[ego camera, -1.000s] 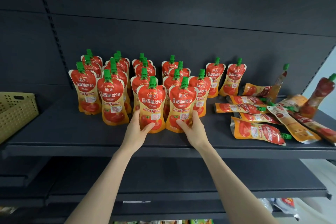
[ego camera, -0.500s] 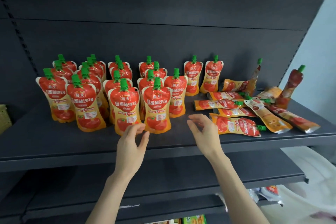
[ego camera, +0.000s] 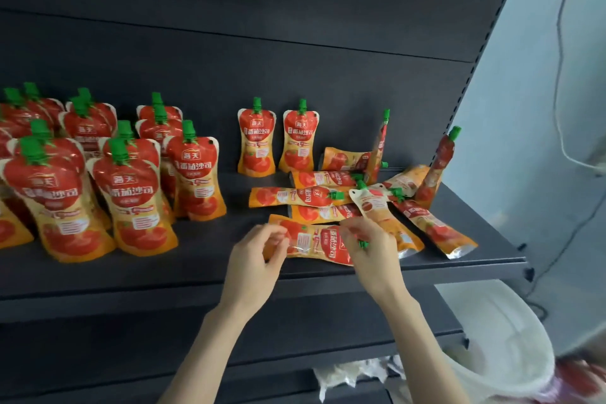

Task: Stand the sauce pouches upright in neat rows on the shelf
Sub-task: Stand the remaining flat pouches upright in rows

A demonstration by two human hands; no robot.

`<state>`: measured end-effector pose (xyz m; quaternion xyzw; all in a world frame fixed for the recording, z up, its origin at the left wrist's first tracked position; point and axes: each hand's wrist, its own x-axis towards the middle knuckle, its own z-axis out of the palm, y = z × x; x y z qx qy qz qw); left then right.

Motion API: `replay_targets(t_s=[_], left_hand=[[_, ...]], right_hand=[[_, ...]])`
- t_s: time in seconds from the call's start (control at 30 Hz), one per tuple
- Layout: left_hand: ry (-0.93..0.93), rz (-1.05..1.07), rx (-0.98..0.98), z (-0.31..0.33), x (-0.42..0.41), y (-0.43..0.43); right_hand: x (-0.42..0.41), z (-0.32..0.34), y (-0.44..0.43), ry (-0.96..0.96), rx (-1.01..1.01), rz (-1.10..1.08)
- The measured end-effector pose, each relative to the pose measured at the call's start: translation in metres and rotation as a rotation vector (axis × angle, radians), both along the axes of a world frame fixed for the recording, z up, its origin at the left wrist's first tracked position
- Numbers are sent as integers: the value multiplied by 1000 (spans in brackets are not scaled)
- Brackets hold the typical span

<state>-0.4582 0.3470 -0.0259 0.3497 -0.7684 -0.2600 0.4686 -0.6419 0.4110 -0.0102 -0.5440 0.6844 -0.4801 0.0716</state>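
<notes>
On dark shelving (ego camera: 196, 261) by a pale wall (ego camera: 524, 102), left hand (ego camera: 254, 267) and right hand (ego camera: 373, 256) pinch 1 pouch (ego camera: 314, 243).

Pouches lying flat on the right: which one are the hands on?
The front pouch, nearest the shelf edge, cap pointing right. The left hand holds its base end, the right hand its cap end; the other flat ones lie behind.

The brand 海天 is printed in a small badge on the red top of the front pouch (ego camera: 134, 200), and 番茄沙司 is set beneath it in large white characters. The same two lines are borne by the back pouch (ego camera: 256, 141) and its neighbour (ego camera: 300, 141). On the lying pouch (ego camera: 311, 243), 番茄沙司 is read sideways. The smaller print cannot be made out.
</notes>
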Motion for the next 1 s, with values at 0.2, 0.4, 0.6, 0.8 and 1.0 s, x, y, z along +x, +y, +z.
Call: replay_targets(t_s=[0.2,0.4,0.6,0.8,1.0], left_hand=[[-127,68,-43,19,-55,-50],[-501,-3,140,20,-77,-137],[-623,-192,419,13,-86,-184],[-493,-42,330,5,-79,-195],[-413,53,280,2,-76,-193]], right_hand=[[-52,14,-44,40,-8,21],[-85,22,-111,134,54,40],[-116,20,-176,224,341,80],[-131,8,-210,301,588,74],[-139,-2,-227,476,715,94]])
